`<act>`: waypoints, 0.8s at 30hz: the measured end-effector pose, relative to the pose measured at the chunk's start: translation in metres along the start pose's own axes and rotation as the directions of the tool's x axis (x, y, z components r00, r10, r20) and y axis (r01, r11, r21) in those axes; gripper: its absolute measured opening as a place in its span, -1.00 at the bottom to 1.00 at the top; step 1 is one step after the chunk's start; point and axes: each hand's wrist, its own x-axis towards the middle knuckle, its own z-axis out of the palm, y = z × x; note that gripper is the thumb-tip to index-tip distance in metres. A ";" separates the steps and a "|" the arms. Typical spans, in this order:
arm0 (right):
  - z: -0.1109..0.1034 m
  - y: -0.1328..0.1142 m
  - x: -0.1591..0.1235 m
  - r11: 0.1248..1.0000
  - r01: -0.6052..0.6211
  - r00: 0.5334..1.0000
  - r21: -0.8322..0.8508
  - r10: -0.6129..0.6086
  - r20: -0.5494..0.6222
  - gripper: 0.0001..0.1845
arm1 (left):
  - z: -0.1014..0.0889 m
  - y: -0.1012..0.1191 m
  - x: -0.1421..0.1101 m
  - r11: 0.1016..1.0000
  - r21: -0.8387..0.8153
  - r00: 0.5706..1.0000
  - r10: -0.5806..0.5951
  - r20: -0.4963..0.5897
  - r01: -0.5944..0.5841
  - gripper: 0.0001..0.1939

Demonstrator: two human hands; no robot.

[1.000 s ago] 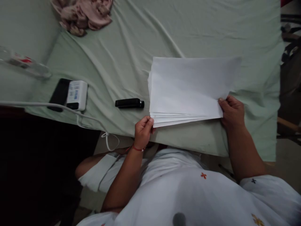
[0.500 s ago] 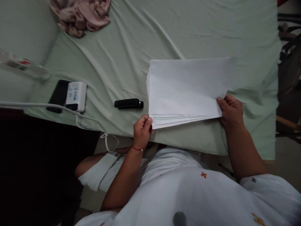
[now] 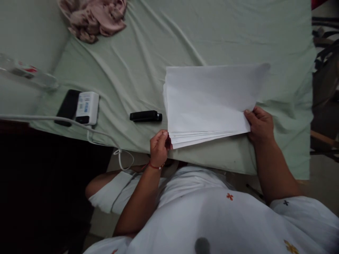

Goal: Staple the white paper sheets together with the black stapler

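A loose stack of white paper sheets (image 3: 209,98) is held just over the green cloth, its lower edges fanned into several layers. My right hand (image 3: 261,123) grips the lower right corner, thumb on top and fingers beneath. At the lower left corner is my left hand (image 3: 159,148), its fingers curled closed against the sheet edges; the fingertips are partly hidden, and the thumb lies beside the corner. A black stapler (image 3: 144,116) rests left of the stack, just beyond my left hand.
A green cloth (image 3: 238,31) covers the bed-like surface. Further left are a white power bank (image 3: 87,107) with a white cable (image 3: 106,134), a dark phone (image 3: 67,106) and a clear plastic bottle (image 3: 29,72). Crumpled pink fabric (image 3: 97,17) lies at the back left.
My left thumb has slipped off the paper's corner to its edge. The stack's left end has shifted slightly left and toward me. My right hand keeps its grip.
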 end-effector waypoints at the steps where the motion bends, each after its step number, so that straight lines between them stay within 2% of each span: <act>1: 0.000 0.000 0.000 1.000 0.005 1.000 0.000 -0.005 0.002 -0.63 | 0.001 0.000 0.000 1.000 0.002 1.000 -0.005 -0.006 0.005 -0.48; 8: -0.005 0.005 0.002 0.998 0.036 0.998 -0.053 -0.034 0.045 -0.73 | -0.006 -0.009 0.002 0.997 0.078 1.000 0.026 0.018 -0.027 -0.51; 11: -0.004 0.003 0.001 0.998 0.036 0.998 -0.052 -0.034 0.043 -0.70 | -0.008 -0.011 0.002 0.994 0.096 0.999 0.039 0.028 -0.041 -0.53; 21: 0.001 -0.004 -0.003 1.000 0.010 1.000 -0.028 -0.010 0.005 -0.68 | 0.002 -0.001 0.009 1.000 -0.019 1.000 0.015 -0.022 -0.016 -0.43; 24: 0.001 -0.004 -0.004 0.999 0.022 1.000 -0.034 -0.021 0.014 -0.70 | 0.008 0.005 0.019 0.994 -0.094 0.998 -0.060 -0.029 0.057 -0.33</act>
